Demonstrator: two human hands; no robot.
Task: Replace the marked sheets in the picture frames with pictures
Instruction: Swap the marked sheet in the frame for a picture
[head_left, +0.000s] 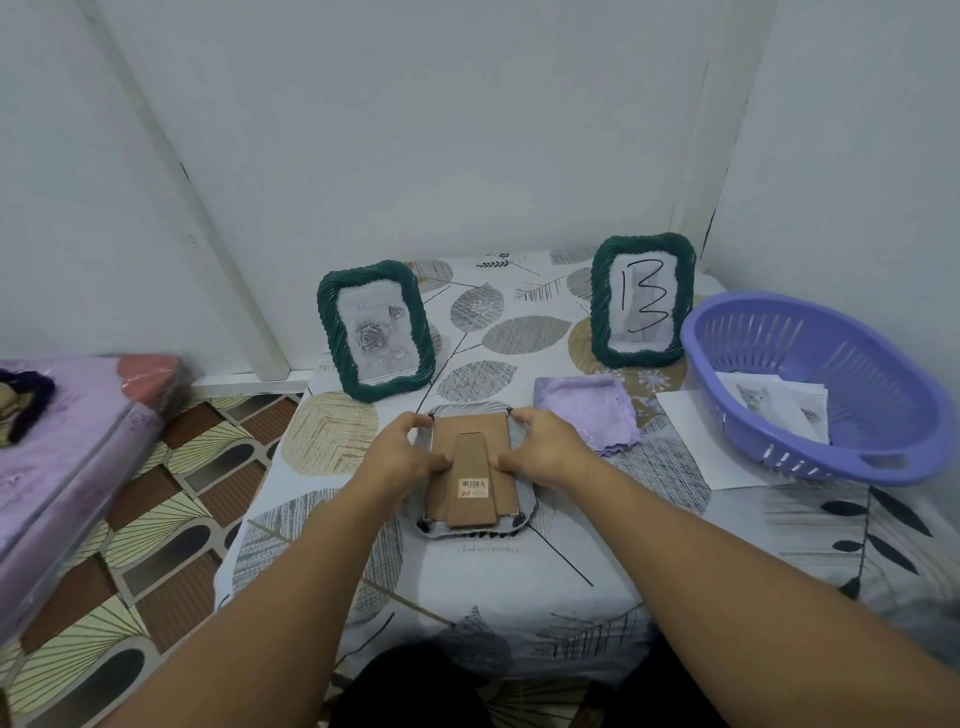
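Centrally, both hands' grip, left hand (402, 451) and right hand (540, 446), pinching face-down frame (470, 462).

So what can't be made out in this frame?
All in the head view:
- Face-down frame: front hidden against the table, so its content is unknown.
- Left hand and right hand: fingertips at the frame's far corners, clips too small to read.
- Pictures in the purple basket: partly hidden by its wall.
- Barcode label: too small.
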